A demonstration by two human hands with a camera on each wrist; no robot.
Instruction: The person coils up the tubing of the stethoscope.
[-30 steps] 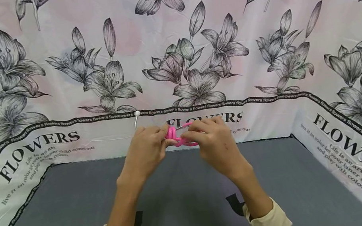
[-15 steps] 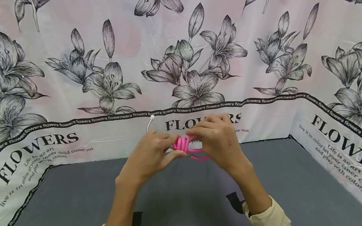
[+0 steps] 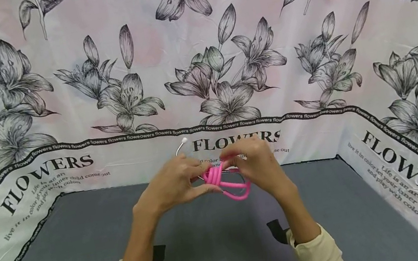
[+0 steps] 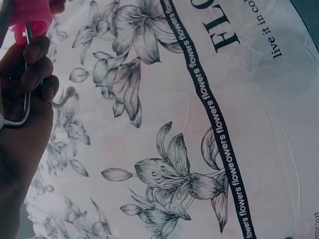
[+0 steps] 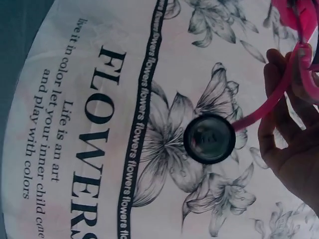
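A stethoscope with pink tubing (image 3: 214, 176) is held up between both hands in the head view, its tubing wound in several turns. My left hand (image 3: 174, 183) grips the metal ear tubes (image 4: 27, 99) and the near end of the coil. One white ear tip (image 3: 184, 140) sticks up behind that hand. At the coil's right side my right hand (image 3: 258, 163) pinches the tubing. A pink loop (image 3: 239, 197) droops below its fingers. In the right wrist view the round, dark-rimmed chest piece (image 5: 209, 139) hangs at the tubing's free end, beside the right hand's fingers.
A grey table (image 3: 213, 251) lies under the forearms. Behind it and along the sides rises a white cloth (image 3: 143, 44) printed with flowers and lettering. Two black patches, one of them a dark tab (image 3: 277, 232), show on the table near the sleeves.
The wound tubing has grown from a few turns to a wider coil. Both hands have come slightly lower, the left also to the right, and a tubing loop now droops below the right hand.
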